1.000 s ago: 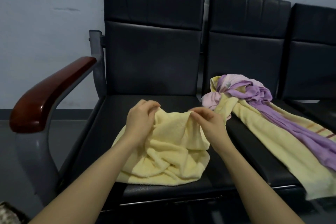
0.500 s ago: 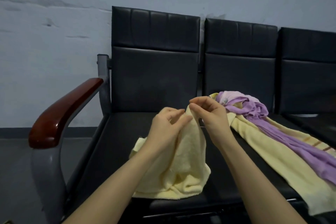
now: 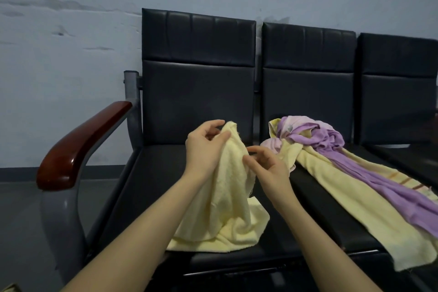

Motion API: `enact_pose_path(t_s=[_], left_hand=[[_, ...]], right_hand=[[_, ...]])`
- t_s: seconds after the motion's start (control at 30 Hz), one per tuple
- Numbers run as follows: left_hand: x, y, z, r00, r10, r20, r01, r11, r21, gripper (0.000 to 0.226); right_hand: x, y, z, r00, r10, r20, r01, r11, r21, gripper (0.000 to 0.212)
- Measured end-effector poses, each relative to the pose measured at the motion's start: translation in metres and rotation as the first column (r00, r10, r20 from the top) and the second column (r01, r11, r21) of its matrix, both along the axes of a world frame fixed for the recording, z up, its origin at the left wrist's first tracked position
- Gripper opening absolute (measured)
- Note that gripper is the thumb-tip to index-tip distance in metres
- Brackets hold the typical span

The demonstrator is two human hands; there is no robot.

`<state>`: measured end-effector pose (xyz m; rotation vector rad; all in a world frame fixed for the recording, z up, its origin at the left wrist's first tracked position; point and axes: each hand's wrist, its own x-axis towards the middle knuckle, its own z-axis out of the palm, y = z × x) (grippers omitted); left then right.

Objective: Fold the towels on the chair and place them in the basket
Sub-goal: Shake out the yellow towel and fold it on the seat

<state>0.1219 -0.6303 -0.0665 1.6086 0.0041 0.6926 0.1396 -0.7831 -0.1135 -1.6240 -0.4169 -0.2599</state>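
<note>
A pale yellow towel [image 3: 227,208] hangs bunched above the left seat of a black bench chair [image 3: 151,173], its lower part resting on the seat. My left hand [image 3: 203,147] pinches the towel's top edge and lifts it. My right hand [image 3: 267,166] is lower, its fingers pinching the towel's right edge. On the middle seat lies a heap of towels: a long yellow towel [image 3: 350,206], a purple towel [image 3: 369,173] over it and a pink towel [image 3: 272,143] at its left end. No basket is in view.
A red-brown wooden armrest [image 3: 78,149] on a grey metal frame stands at the left. A third black seat [image 3: 403,102] is at the far right. A grey wall runs behind, with grey floor at the left.
The yellow towel has been lifted off the seat from a flat crumpled heap. My left hand rose with its top edge; my right hand dropped lower along the right edge. The view tilted up.
</note>
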Motion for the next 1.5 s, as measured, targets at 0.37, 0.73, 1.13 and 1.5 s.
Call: enact_pose_path(t_s=[0.37, 0.73, 1.13, 1.5], left_hand=[[-0.001, 0.027, -0.021, 0.976, -0.004, -0.219, 0.041, 0.986, 0.162, 0.017], [-0.018, 0.052, -0.077, 0.936, 0.13, -0.328, 0.033, 0.894, 0.448, 0.016], [-0.029, 0.067, -0.075, 0.962, 0.124, -0.242, 0.027, 0.842, 0.539, 0.01], [-0.037, 0.056, -0.031, 0.973, -0.136, -0.185, 0.161, 0.978, 0.131, 0.016]], right_hand=[[0.006, -0.005, 0.009, 0.975, 0.207, -0.087, -0.179, 0.95, 0.255, 0.029], [0.003, -0.003, -0.042, 0.983, -0.069, -0.172, 0.094, 0.985, 0.143, 0.017], [-0.006, 0.042, -0.043, 0.996, 0.043, -0.076, -0.049, 0.995, -0.082, 0.017], [-0.014, 0.064, -0.023, 0.981, 0.16, 0.106, -0.154, 0.986, -0.066, 0.028]])
